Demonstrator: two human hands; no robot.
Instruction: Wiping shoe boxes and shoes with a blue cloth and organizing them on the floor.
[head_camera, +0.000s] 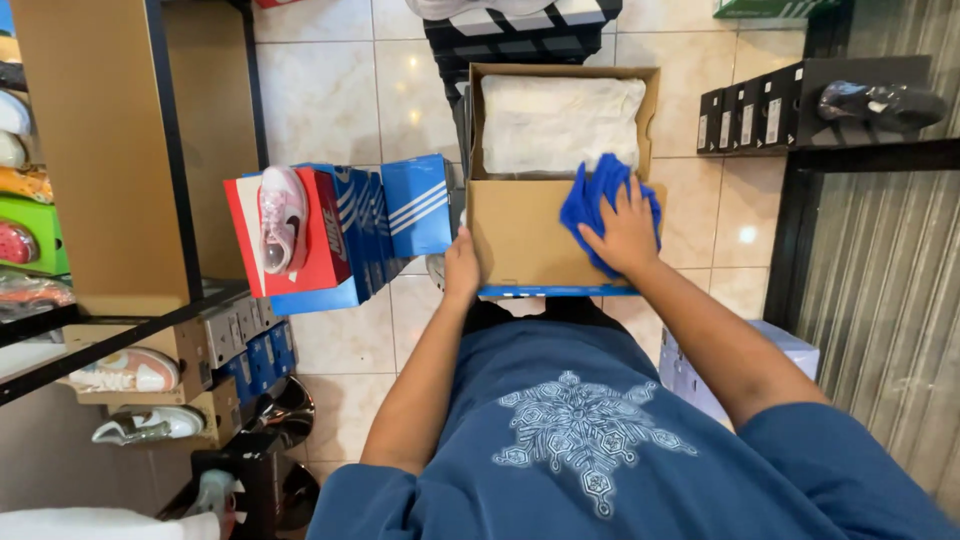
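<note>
We look down at our two hands and an open cardboard shoe box (520, 235) in front of our tummy. The box lid stands open, and white paper (560, 120) fills the inside of the box.

Our right hand (625, 235) lies flat on a blue cloth (600, 195). Its fingers (612, 198) are spread wide and press the cloth down on the brown flap of the box, close to the right edge. The cloth is bunched up and sticks out past our fingertips, up to the edge of the white paper.

Our left hand (461, 265) holds the left side of the box. We cannot tell how its fingers sit, because we see only the back of the hand and the thumb side against the box wall.

Just to the left of the box is a row of shoe boxes, one red (320, 240) and some blue (415, 205). A pink shoe (281, 218) lies on the red one. More shoes rest on the shelf (110, 335) at the left. The floor (330, 100) has pale shiny tiles.
</note>
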